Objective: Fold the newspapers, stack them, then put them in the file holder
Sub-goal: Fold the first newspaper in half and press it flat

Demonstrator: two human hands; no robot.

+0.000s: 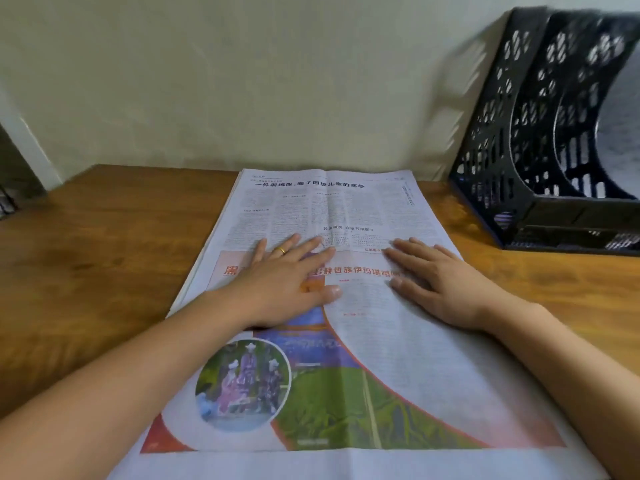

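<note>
Newspaper (363,341): one broadsheet, lying flat and full-length on the wooden desk (104,254), near edge at the camera, far edge toward the wall (242,81). Colour feature with a round photo on the near half; dense text columns and a black headline on the far half. Layered page edges show along its left side, so it is either several sheets or a small pile; which of these cannot be told.

Left hand (284,282): palm down on the paper left of centre, fingers straight and spread, a gold ring (281,251) on one finger. Grip slack, holding nothing, only pressing.

Right hand (440,282): palm down right of centre, fingers straight, likewise pressing and holding nothing.

File holder (540,133): black perforated plastic, several slots, standing at the far right of the desk, apart from the paper. No newspaper can be seen in the part of it that shows.

Status, as judged: early. The paper appears smoothed ready for a cross fold, which is not yet made. Remaining: folding, stacking, then loading into the holder.
</note>
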